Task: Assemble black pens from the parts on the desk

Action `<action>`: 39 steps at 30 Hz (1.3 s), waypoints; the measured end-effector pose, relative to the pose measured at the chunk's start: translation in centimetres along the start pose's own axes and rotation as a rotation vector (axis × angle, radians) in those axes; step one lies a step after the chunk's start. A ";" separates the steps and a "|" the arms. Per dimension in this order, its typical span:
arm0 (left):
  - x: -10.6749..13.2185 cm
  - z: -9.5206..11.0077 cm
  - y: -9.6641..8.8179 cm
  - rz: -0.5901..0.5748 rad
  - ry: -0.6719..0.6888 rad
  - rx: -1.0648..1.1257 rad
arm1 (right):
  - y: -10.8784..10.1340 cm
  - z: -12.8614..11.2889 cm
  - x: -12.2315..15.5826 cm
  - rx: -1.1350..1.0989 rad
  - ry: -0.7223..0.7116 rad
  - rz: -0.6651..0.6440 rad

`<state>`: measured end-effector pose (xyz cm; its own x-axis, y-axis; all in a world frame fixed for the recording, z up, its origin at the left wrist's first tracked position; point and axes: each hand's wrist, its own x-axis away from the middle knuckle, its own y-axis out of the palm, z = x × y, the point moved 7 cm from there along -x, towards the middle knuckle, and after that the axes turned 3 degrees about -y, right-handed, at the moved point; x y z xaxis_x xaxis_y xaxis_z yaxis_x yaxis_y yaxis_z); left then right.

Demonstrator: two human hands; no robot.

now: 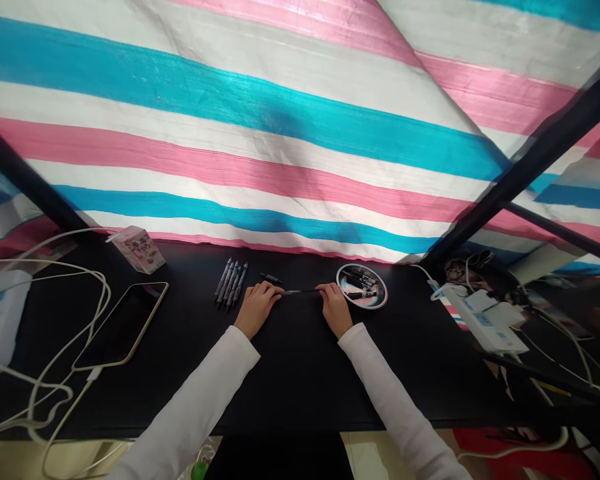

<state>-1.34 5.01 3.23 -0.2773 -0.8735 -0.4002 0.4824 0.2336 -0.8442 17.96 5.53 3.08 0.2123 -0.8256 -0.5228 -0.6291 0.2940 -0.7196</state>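
Both my hands hold one thin pen point(300, 291) level above the black table point(290, 373). My left hand point(257, 306) pinches its left end with curled fingers. My right hand point(334, 308) grips its right end, fingers closed. Several dark pens point(231, 283) lie in a row just left of my left hand. A small dark pen part point(271, 277) lies behind the held pen. A round plate point(362, 286) with more pen pieces sits right of my right hand.
A phone point(123, 325) on a white cable point(55, 347) lies at the left, with a small pink box point(137, 249) behind it. A white power strip point(483, 319) with plugs sits at the right. A striped tarp point(280, 133) hangs behind the table.
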 end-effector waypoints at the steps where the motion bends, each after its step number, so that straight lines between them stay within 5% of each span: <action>1: 0.0 0.3 0.1 -0.016 0.022 0.018 | 0.0 -0.3 0.0 -0.003 -0.007 -0.006; 7: 0.2 1.8 0.7 -0.099 0.150 0.104 | 0.6 -2.9 0.1 -0.094 -0.164 -0.133; 15: 0.3 2.4 0.3 -0.080 0.175 0.167 | 0.9 -3.4 0.3 -0.073 -0.212 -0.167; 25: 0.1 2.2 0.1 -0.059 0.117 0.258 | 1.2 -4.0 0.5 0.016 -0.226 -0.217; 33: -0.3 -0.2 -1.1 0.124 -0.045 0.177 | 0.6 -3.1 0.2 0.022 -0.140 -0.139; 39: 0.1 1.8 -0.6 -0.040 0.099 0.157 | 0.9 -3.1 0.2 -0.034 -0.126 -0.151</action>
<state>-0.19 4.03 4.32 -0.3750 -0.8328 -0.4073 0.5914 0.1234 -0.7969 15.13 4.09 3.77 0.3969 -0.7914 -0.4649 -0.6077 0.1530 -0.7793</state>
